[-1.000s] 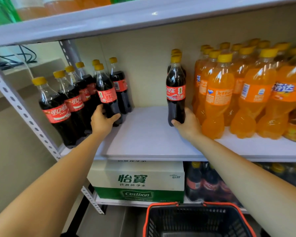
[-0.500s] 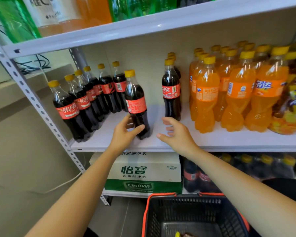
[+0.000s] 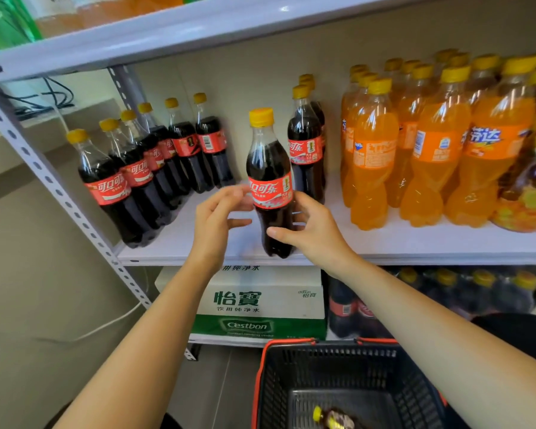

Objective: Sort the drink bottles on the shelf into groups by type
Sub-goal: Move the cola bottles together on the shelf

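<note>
Shelf (image 3: pixel 415 246), white board, grey perforated posts. Right half is packed with orange soda bottles (image 3: pixel 440 156), several rows deep. Left end has the cola row (image 3: pixel 143 178), running diagonally back to the wall. The bare strip of board lies between these two groups.

Below the board sits a water carton (image 3: pixel 260 301), white and green, with more dark bottles (image 3: pixel 353 308) beside it. Shopping basket (image 3: pixel 338 366) is underneath in the foreground, black mesh with a red rim, holding one small yellow-capped bottle (image 3: pixel 331 418).

Right hand (image 3: pixel 316 230): grip closed on the cola bottle (image 3: pixel 268 168), thumb across the front, fingers round the far side. Left hand (image 3: pixel 214 218): grip loose, fingers curved toward the label edge. They are blurred, so I can't tell if they touch it.

That bottle is upright in the bare strip, base at the board's front edge; can't tell if it's resting or lifted. Two more colas (image 3: pixel 305 144) stand just behind it, hard against the orange group.
</note>
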Demonstrator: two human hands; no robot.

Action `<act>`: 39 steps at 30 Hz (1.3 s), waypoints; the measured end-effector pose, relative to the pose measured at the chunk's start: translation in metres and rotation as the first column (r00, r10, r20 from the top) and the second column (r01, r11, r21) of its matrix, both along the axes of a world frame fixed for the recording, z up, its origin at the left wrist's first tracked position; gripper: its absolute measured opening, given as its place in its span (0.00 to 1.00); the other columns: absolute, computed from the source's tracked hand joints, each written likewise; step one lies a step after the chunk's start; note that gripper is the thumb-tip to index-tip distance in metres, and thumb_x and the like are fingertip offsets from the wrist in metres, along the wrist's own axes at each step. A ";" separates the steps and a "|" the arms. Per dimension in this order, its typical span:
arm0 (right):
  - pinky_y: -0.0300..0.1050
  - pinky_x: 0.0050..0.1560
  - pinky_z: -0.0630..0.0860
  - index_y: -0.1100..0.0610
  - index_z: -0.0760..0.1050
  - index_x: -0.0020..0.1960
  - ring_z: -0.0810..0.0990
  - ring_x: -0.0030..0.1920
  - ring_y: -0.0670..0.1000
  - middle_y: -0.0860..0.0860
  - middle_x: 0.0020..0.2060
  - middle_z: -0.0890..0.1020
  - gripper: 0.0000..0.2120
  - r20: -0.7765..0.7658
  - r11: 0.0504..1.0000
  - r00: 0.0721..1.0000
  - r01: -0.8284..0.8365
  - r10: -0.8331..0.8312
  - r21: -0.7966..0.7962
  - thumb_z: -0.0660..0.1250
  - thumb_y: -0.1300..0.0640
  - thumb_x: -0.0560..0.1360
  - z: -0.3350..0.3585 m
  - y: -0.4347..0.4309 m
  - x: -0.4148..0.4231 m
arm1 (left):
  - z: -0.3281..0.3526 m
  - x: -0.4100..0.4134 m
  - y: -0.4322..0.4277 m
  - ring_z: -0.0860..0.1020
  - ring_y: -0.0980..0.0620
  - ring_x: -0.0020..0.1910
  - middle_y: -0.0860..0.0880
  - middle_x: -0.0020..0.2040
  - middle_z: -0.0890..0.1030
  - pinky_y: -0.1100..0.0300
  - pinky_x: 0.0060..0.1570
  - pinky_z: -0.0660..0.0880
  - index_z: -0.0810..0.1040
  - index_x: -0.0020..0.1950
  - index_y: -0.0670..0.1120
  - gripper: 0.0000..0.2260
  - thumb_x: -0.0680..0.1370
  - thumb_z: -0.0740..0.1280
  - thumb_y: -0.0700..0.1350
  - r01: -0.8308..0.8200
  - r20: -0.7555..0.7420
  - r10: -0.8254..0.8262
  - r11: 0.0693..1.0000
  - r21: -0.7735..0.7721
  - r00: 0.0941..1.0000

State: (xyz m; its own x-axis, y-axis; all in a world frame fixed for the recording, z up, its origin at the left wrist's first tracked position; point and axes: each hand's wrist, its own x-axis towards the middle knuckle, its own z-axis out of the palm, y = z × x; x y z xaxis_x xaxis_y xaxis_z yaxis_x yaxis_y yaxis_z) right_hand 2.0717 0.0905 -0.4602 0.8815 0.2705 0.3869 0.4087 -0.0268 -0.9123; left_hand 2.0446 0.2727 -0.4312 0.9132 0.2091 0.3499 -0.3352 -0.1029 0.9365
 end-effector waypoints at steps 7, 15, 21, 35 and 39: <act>0.54 0.62 0.77 0.49 0.70 0.73 0.80 0.60 0.56 0.53 0.59 0.84 0.32 -0.023 0.983 0.983 -0.180 0.181 0.017 0.76 0.65 0.73 0.002 -0.006 -0.005 | 0.028 -0.001 -0.005 0.79 0.50 0.55 0.47 0.57 0.81 0.59 0.53 0.77 0.72 0.71 0.39 0.27 0.74 0.68 0.47 0.281 0.141 -0.277 0.960 -0.013 0.951; 0.50 0.51 0.81 0.55 0.73 0.62 0.85 0.50 0.56 0.58 0.51 0.86 0.15 -0.196 0.939 0.939 -0.227 0.281 0.258 0.72 0.58 0.77 0.003 -0.013 -0.010 | 0.027 0.000 0.006 0.80 0.48 0.54 0.47 0.54 0.83 0.55 0.54 0.79 0.73 0.72 0.42 0.26 0.73 0.67 0.34 0.251 0.146 -0.241 0.967 -0.049 0.959; 0.51 0.56 0.80 0.56 0.76 0.67 0.83 0.56 0.56 0.58 0.60 0.80 0.24 -0.158 0.970 0.960 -0.219 0.233 0.101 0.77 0.55 0.73 0.002 -0.016 -0.011 | 0.021 -0.002 -0.002 0.84 0.49 0.52 0.49 0.50 0.85 0.57 0.50 0.81 0.80 0.65 0.45 0.25 0.68 0.77 0.45 0.082 0.139 -0.064 0.988 -0.127 0.988; 0.43 0.54 0.79 0.57 0.79 0.64 0.84 0.56 0.54 0.57 0.54 0.86 0.17 -0.180 0.946 0.935 -0.279 0.306 0.163 0.72 0.58 0.76 -0.002 -0.020 -0.008 | 0.014 -0.007 -0.006 0.82 0.42 0.58 0.42 0.58 0.83 0.45 0.57 0.81 0.68 0.77 0.48 0.34 0.72 0.74 0.37 0.135 0.069 -0.128 0.984 -0.117 0.989; 0.38 0.49 0.76 0.53 0.80 0.61 0.83 0.48 0.46 0.46 0.47 0.85 0.21 -0.066 0.984 0.983 -0.175 0.173 -0.038 0.79 0.56 0.69 0.005 -0.019 -0.005 | 0.016 -0.012 -0.016 0.85 0.46 0.56 0.45 0.61 0.82 0.50 0.50 0.82 0.70 0.74 0.49 0.36 0.69 0.80 0.42 0.028 0.125 -0.018 0.997 -0.075 0.992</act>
State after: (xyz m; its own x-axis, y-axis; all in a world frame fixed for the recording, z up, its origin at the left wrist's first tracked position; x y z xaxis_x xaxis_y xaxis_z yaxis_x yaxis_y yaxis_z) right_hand 2.0670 0.0716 -0.4555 0.8413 0.4373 0.3178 0.3535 -0.0003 -0.9354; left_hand 2.0327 0.2571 -0.4150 0.8685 0.2191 0.4447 -0.4509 -0.0235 0.8922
